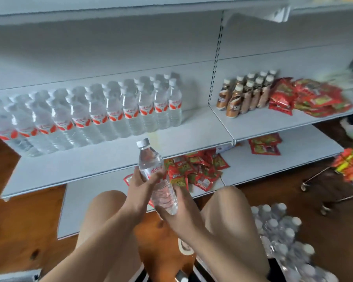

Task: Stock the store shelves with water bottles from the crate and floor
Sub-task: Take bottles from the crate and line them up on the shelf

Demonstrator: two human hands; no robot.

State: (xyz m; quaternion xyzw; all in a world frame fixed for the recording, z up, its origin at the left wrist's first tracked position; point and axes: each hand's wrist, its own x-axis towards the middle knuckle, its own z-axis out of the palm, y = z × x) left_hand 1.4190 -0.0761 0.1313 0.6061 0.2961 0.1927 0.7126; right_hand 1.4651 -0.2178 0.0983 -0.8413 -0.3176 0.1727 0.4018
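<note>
Water bottle (147, 159) nearly upright, cap up (top leaning slightly left), held before the shelf (90, 159) edge, left hand (140, 186) wrapped round its label, right hand (178, 209) curled under its base.

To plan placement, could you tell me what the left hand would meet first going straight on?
The left hand would likely meet the front edge of the white metal shelf, just right of the row of clear red-labelled water bottles; depth unclear.

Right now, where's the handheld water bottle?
Centre of the head view: the water bottle is gripped by the left hand at its label and the right hand at its base, in front of the shelf holding the row of water bottles.
</note>
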